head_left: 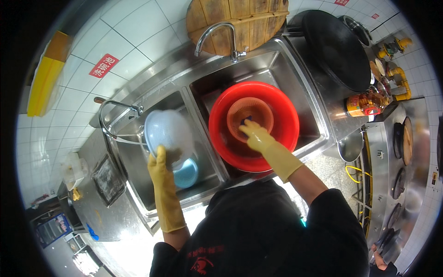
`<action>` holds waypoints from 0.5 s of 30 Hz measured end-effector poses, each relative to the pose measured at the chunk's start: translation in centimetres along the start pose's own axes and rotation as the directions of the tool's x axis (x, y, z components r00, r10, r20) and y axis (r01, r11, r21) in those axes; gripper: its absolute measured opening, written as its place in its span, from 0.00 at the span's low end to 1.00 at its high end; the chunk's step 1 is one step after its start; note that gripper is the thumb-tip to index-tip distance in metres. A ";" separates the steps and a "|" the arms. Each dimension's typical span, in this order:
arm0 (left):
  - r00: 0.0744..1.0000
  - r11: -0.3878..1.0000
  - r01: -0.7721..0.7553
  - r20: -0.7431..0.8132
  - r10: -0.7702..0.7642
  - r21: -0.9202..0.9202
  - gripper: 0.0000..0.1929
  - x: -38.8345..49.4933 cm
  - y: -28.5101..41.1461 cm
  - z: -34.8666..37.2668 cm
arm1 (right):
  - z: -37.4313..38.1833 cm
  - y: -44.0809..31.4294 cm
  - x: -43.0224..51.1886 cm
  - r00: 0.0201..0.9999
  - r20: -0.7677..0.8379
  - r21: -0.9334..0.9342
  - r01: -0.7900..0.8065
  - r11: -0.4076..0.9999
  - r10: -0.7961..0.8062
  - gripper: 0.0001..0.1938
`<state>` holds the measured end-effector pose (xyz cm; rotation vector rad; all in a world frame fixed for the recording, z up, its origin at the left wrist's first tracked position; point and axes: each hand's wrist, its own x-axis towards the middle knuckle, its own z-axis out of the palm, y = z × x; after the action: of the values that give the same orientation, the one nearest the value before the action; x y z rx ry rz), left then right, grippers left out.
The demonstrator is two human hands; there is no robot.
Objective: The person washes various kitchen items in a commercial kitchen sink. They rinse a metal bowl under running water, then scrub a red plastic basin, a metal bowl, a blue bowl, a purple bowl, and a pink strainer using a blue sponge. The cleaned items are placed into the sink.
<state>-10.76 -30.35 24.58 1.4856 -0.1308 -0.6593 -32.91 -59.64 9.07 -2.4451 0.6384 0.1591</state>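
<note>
My left hand [161,162], in a yellow rubber glove, grips a pale blue plastic colander [162,130] tilted over the left sink basin, beside a thin stream from the left faucet [110,102]. A translucent part on its right side is blurred. Below it in that basin lies a smaller light blue colander [187,175]. In the right basin stands a large red plastic tub [289,128] holding an orange-brown plastic colander [237,107]. My right hand [256,135], gloved too, reaches into that colander, touching a small dark blue item [246,119] whose kind is unclear.
A second faucet [232,38] rises behind the right basin before a round wooden lid [238,20]. At right are a large black wok [335,50], an oil bottle [363,104] and a stove counter. A tray [108,180] lies at left. Another person's arm [379,259] shows lower right.
</note>
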 end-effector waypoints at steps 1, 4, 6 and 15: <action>1.000 0.994 0.003 -0.027 0.000 0.112 0.26 -0.4 -1.9 -1.9 | 0.3 -1.9 -0.3 0.994 0.112 -0.199 0.004 0.980 0.018 0.28; 0.990 0.777 0.139 -0.060 -0.130 0.613 0.27 -0.6 -6.1 -2.7 | 3.8 -1.0 1.1 0.971 0.193 -0.327 -0.075 0.942 0.144 0.27; 0.988 0.664 0.135 -0.052 -0.144 0.735 0.29 -0.6 -8.4 -1.7 | 5.3 -0.8 1.9 0.976 0.144 -0.339 -0.107 0.935 0.164 0.21; 0.947 0.971 0.156 0.250 -0.199 0.181 0.28 2.5 -6.9 12.9 | -4.2 0.4 0.2 0.976 0.199 0.390 -0.161 0.906 0.088 0.21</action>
<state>-17.08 -42.50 18.72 1.5673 -0.2638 -1.0161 -33.06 -62.44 12.26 -1.9662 0.6739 0.2650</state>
